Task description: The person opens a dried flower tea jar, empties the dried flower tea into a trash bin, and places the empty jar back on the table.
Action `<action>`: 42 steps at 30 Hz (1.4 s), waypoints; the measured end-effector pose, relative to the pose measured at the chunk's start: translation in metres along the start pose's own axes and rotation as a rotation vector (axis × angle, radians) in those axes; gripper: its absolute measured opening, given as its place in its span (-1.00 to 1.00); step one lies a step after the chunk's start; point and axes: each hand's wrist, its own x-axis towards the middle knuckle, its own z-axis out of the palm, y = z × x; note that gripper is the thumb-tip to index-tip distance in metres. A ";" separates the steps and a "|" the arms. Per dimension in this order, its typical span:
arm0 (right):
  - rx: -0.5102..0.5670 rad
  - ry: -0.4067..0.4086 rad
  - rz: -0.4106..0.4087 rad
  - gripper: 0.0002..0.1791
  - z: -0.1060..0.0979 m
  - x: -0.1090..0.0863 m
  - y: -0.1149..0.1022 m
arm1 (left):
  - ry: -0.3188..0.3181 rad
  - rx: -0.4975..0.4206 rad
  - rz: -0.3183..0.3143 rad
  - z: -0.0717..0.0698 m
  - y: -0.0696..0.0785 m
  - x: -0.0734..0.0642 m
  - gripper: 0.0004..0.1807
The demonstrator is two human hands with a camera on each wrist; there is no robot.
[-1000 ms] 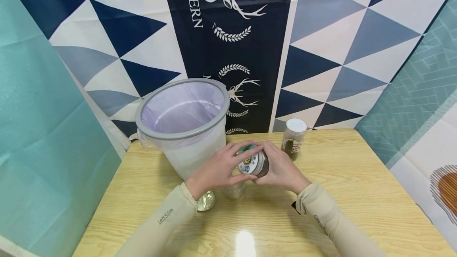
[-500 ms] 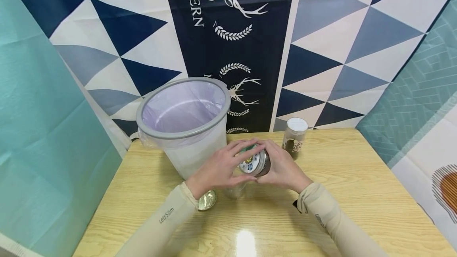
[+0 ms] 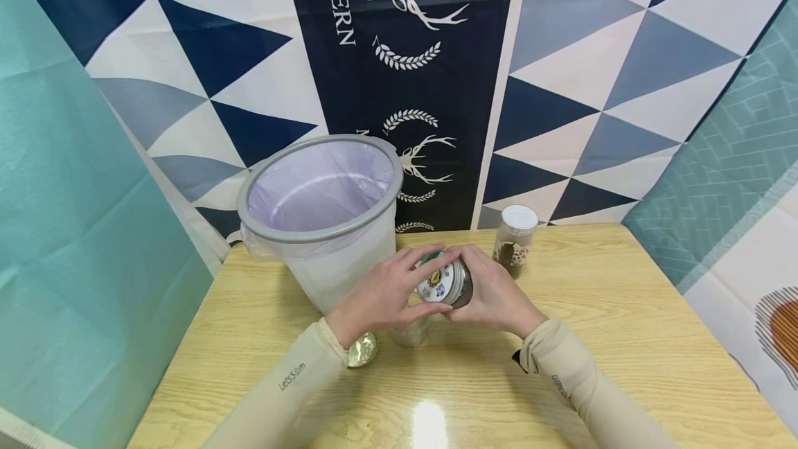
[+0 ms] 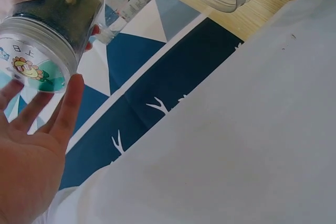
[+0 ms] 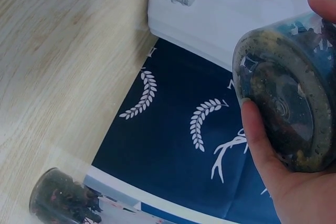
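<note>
In the head view, both hands hold a clear jar (image 3: 463, 289) tilted over the table, its white lid (image 3: 434, 287) facing left. My right hand (image 3: 495, 296) grips the jar's body, with its thumb along the base edge in the right wrist view. My left hand (image 3: 383, 293) has its fingers and thumb around the lid's edge. Dark, lumpy contents show through the jar wall (image 4: 71, 3) in the left wrist view. The lid there carries a flower cartoon and a green patch. Beneath my left hand stands an open clear jar (image 3: 409, 335), partly hidden.
A white bin (image 3: 349, 276) with a purple liner stands behind my left hand. Another jar (image 3: 515, 244) with a white top and dark contents stands at the back right. A shiny gold disc (image 3: 364, 350) lies by my left wrist. Patterned cloth (image 3: 561, 89) hangs behind the table.
The lid's printed pattern has turned slightly counterclockwise in the head view, with the left fingers shifting a little. Both hands stay on the jar in nearly the same place.
</note>
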 end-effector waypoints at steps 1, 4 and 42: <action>-0.005 0.000 0.000 0.02 0.000 0.000 0.000 | 0.005 0.004 -0.013 0.000 0.001 0.000 -0.07; -0.007 0.001 0.004 0.03 0.001 0.001 -0.001 | 0.018 0.009 -0.056 0.000 0.003 0.000 -0.09; 0.001 -0.013 0.009 0.04 0.002 0.002 -0.001 | 0.099 0.105 -0.036 0.005 0.005 0.002 -0.10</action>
